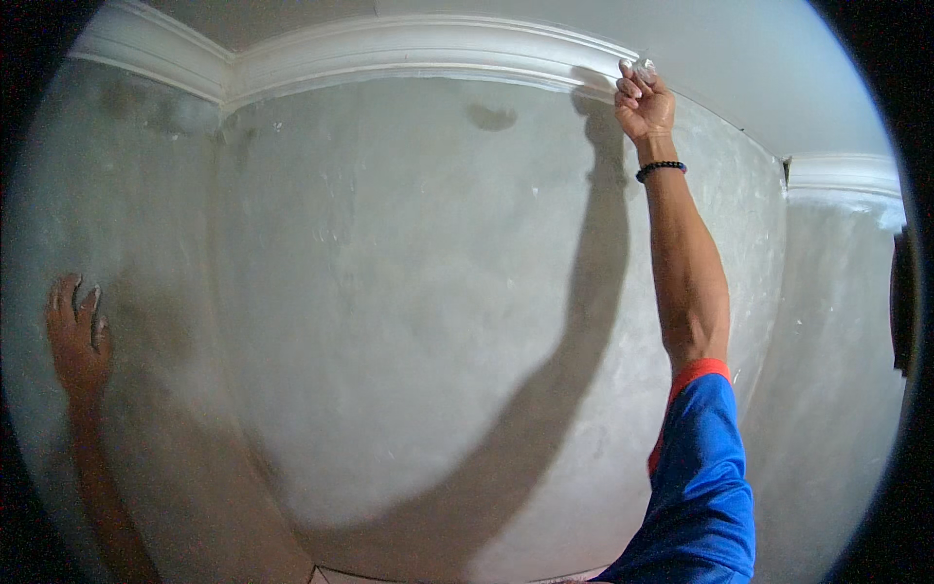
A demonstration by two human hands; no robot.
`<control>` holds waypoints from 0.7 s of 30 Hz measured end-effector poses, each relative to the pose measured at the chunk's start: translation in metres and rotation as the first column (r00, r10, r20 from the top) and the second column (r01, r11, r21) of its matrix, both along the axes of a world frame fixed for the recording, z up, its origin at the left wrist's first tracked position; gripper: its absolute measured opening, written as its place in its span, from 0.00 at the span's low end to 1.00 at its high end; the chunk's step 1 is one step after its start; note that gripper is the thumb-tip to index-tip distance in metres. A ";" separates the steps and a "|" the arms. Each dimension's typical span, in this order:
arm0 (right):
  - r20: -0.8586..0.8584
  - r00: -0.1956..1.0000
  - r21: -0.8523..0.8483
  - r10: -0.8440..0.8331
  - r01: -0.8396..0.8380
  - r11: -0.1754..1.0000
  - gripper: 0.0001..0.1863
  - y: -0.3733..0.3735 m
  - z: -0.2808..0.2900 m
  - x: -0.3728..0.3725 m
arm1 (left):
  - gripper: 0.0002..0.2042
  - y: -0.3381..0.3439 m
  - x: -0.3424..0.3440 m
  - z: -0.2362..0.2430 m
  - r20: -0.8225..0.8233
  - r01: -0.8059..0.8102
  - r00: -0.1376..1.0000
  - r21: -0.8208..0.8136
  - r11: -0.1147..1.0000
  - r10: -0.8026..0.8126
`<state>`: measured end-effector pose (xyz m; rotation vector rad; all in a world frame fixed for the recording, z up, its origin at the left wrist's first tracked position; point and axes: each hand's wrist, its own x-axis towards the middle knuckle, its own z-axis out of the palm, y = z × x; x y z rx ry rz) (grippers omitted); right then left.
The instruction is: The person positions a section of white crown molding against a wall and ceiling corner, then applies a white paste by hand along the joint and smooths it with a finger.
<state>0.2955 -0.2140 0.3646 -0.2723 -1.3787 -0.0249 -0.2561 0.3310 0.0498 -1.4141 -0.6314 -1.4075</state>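
Note:
My right hand (646, 105) is raised high at the right end of the white cornice moulding (418, 47). Its fingers are curled in and the fingertips are smeared white. Whether a small lump of white paste sits between them I cannot make out. A dark beaded bracelet (662, 170) circles that wrist. Low at the far left, my left hand (78, 336) is open against the grey left wall (146, 243), fingers apart and tips whitened. Whether its palm presses on the wall is hidden.
Grey plastered wall (409, 263) fills the middle, crossed by my right arm's shadow. The cornice stops near my right hand; another white cornice piece (842, 177) runs along the far right. White ceiling (749, 78) lies above. A dark object (901, 302) stands at the right rim.

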 end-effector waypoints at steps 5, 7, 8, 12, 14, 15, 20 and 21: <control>0.036 0.988 0.164 0.150 -0.154 0.974 0.14 0.020 0.022 -0.001 | 0.19 -0.015 0.004 0.008 -0.020 0.009 1.000 -0.015 1.000 -0.009; -0.036 0.997 0.226 0.070 -0.061 0.972 0.10 0.051 0.017 -0.020 | 0.19 -0.020 0.001 0.002 -0.012 -0.017 1.000 -0.040 0.999 0.017; -0.047 0.999 0.247 0.014 -0.002 0.969 0.11 0.062 0.014 -0.030 | 0.19 -0.020 0.000 -0.001 -0.006 -0.024 1.000 -0.050 0.998 0.023; -0.029 0.225 0.048 -0.974 0.974 0.223 0.12 0.046 0.047 -0.011 | 0.20 -0.022 0.002 0.002 -0.006 -0.006 1.000 -0.093 0.996 0.005; 0.131 -0.509 0.223 -0.851 0.851 -0.475 0.13 0.020 0.072 0.016 | 0.19 -0.024 0.005 0.005 0.000 0.012 1.000 -0.080 0.997 -0.013; 0.173 -0.832 0.414 -0.528 0.548 -0.727 0.14 0.008 0.078 0.026 | 0.19 -0.025 0.005 0.009 0.000 0.021 1.000 -0.074 0.997 -0.021; 0.163 -0.769 0.136 -0.618 0.638 -0.758 0.16 0.031 0.034 -0.024 | 0.18 -0.027 0.001 0.002 -0.006 -0.034 0.999 -0.062 0.998 0.034; 0.170 -0.797 0.177 -0.579 0.603 -0.778 0.15 0.025 0.026 -0.033 | 0.18 -0.026 -0.001 0.002 0.000 -0.034 0.999 -0.066 0.997 0.034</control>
